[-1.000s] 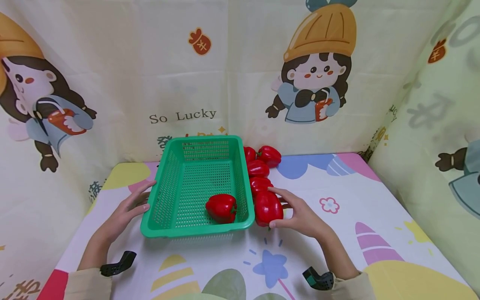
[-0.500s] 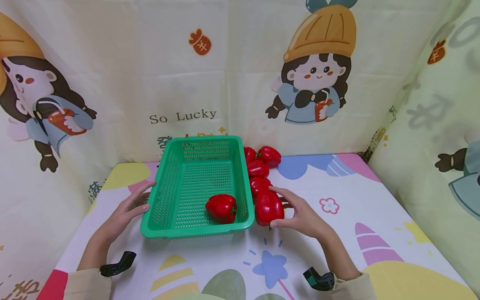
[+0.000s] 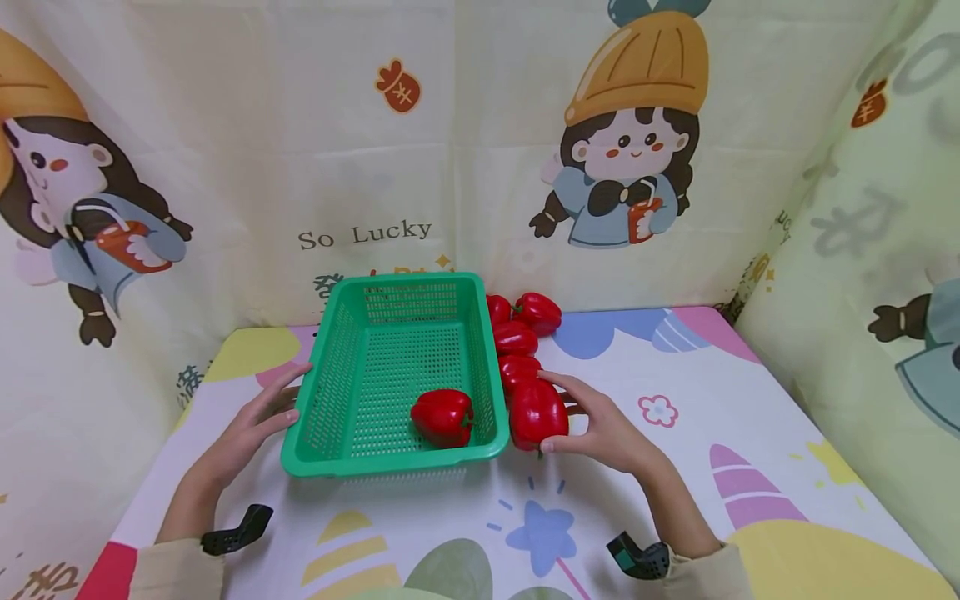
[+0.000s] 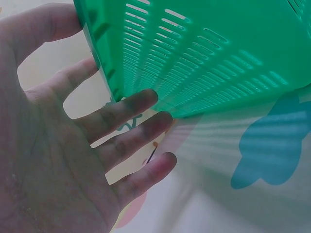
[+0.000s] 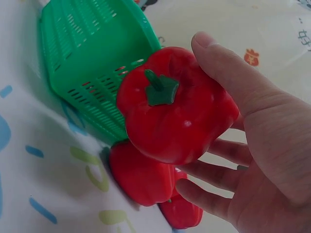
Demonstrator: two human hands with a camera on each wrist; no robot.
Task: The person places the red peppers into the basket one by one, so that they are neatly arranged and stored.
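Note:
My right hand [image 3: 603, 429] holds a red bell pepper [image 3: 537, 414] between thumb and fingers, just off the right side of a green plastic basket [image 3: 397, 463]. The pepper's green stem [image 5: 163, 90] faces the right wrist camera. On the basket's left side, my left hand [image 3: 243, 433] touches the rim with thumb and index fingertip. The other fingers [image 4: 133, 138] of that hand stretch out nearly straight beside the slotted wall. Inside the basket, near its front right corner, lies another red bell pepper [image 3: 442, 417].
Several more red bell peppers [image 3: 516, 337] line the basket's right side, back to the table's far edge. A patterned cloth [image 3: 660, 500] covers the table. Behind it hangs a printed curtain [image 3: 487, 167], with another printed sheet [image 3: 847, 275] at the right.
The bell pepper in my right hand has risen and shifted right very slightly. My left hand, the basket and the other peppers stay where they were.

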